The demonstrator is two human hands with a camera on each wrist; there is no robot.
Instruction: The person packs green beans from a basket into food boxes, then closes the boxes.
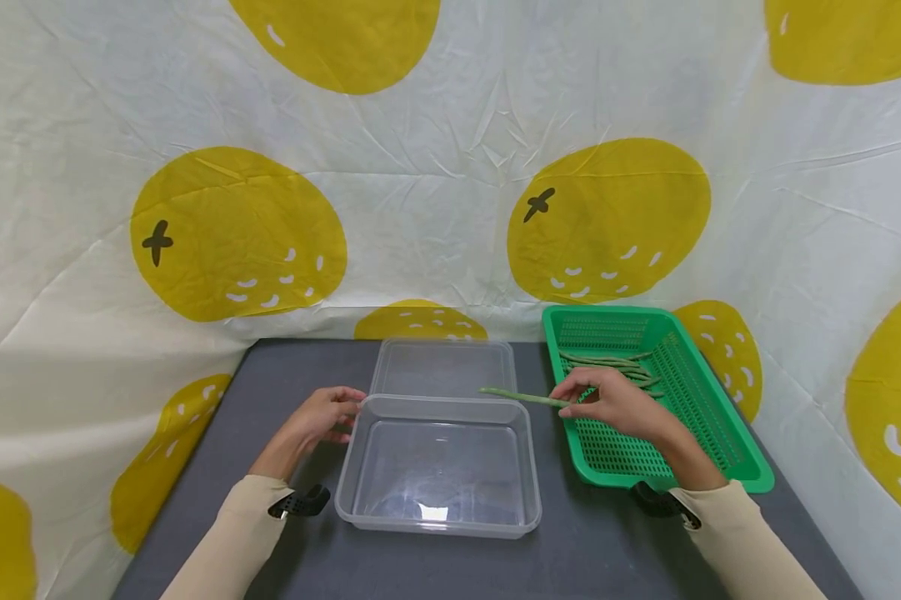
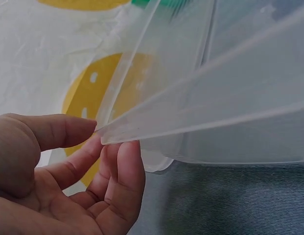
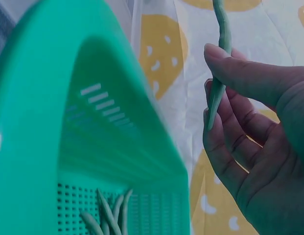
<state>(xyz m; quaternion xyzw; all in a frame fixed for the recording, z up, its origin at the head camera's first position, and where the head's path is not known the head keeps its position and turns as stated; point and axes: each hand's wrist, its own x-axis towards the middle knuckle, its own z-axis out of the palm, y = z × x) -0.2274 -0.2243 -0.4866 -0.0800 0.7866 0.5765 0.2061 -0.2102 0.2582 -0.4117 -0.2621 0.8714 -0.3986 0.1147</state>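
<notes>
My right hand [image 1: 611, 402] pinches a green bean [image 1: 521, 396] by one end, above the left side of a green basket. The bean's other end points left, past the back right corner of a clear plastic container [image 1: 438, 527]. In the right wrist view, thumb and fingertips press the bean [image 3: 222, 29] between them. At the container's back left corner is my left hand [image 1: 330, 417]. In the left wrist view its thumb and fingers grip the corner of the rim [image 2: 142, 132]. The container holds nothing.
Several green beans [image 1: 608, 362] lie in the green basket [image 1: 720, 400] on the right. A clear plastic lid [image 1: 442, 367] lies behind the container on the dark table [image 1: 270, 383]. A white cloth [image 1: 435, 225] with yellow fruit prints hangs around the table's back and sides.
</notes>
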